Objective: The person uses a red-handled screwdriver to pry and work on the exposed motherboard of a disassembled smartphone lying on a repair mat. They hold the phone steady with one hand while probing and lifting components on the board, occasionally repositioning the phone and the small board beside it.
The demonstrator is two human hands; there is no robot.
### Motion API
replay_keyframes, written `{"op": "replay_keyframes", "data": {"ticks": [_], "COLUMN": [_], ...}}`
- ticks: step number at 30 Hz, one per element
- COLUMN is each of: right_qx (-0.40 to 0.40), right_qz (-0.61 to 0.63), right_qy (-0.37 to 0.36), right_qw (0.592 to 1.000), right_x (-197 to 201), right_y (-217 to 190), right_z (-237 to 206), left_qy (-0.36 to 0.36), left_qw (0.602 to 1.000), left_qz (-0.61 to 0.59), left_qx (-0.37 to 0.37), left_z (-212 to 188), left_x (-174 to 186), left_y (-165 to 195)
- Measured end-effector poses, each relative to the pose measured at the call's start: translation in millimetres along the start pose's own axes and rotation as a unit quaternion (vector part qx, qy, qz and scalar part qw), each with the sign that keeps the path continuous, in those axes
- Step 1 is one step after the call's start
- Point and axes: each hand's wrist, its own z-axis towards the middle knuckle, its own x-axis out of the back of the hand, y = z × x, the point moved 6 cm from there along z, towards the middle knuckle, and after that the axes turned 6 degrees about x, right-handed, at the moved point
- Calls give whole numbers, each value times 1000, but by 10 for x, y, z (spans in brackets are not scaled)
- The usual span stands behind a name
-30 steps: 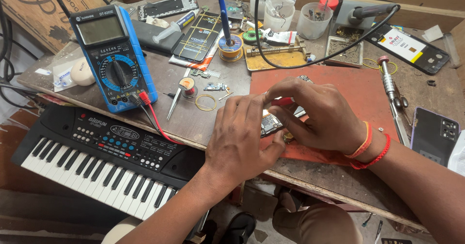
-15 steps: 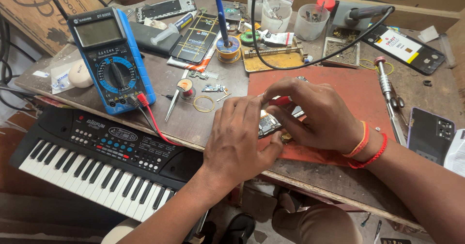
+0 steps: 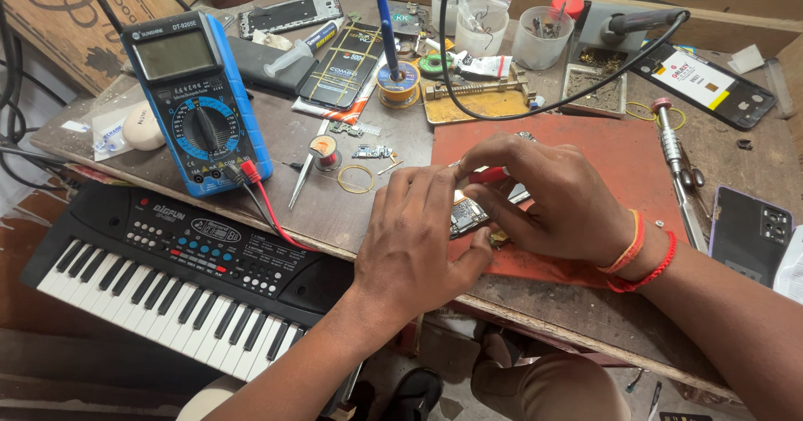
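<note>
Up in the top right of the frame there's a dark phone (image 3: pixel 704 85) lying face up with a white, yellow and red sticker label on its glass, and just left of centre near the top edge another phone (image 3: pixel 341 68) with a label across its back and yellow rubber bands round it. A small white sachet (image 3: pixel 107 131) sits at the far left, beside a pale rounded lump. Brown cardboard with dark print lines the top left corner and the top edge. The blue multimeter (image 3: pixel 197 103) stands in the upper left with a red lead plugged into its base, and a black toy keyboard (image 3: pixel 176 270) fills the lower left. Dead centre, over the red work mat (image 3: pixel 619 158), is the small circuit board (image 3: pixel 468 216), pinched between both hands. The left hand (image 3: pixel 414 241) comes up from the bottom, fingers curled down and closed on the board's left edge. The right hand (image 3: pixel 548 199), with red and orange thread bands at the wrist, comes in from the right, fingers bent around a red-handled tool (image 3: pixel 488 174), its tip over the board; thumb looks to be touching the board's right side. A purple phone back (image 3: pixel 750 233) lies at the right edge.
</note>
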Motion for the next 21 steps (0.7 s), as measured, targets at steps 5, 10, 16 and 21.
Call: {"op": "replay_keyframes", "data": {"ticks": [5, 10, 16, 21], "right_qx": [5, -2, -7, -7], "right_qz": [-3, 4, -1, -8], "right_qy": [0, -3, -4, -3], "right_qw": [1000, 1000, 1000, 1000], "right_x": [7, 2, -8, -6], "right_y": [-18, -17, -14, -12], "right_z": [10, 9, 2, 0], "left_qy": [-4, -3, -3, -4], "left_qw": [1000, 1000, 1000, 1000], "left_qz": [-1, 0, -7, -5], "left_qx": [1, 1, 5, 4], "left_z": [0, -2, -4, -1], "left_x": [-2, 2, -5, -12], "left_y": [-2, -6, -14, -17]}}
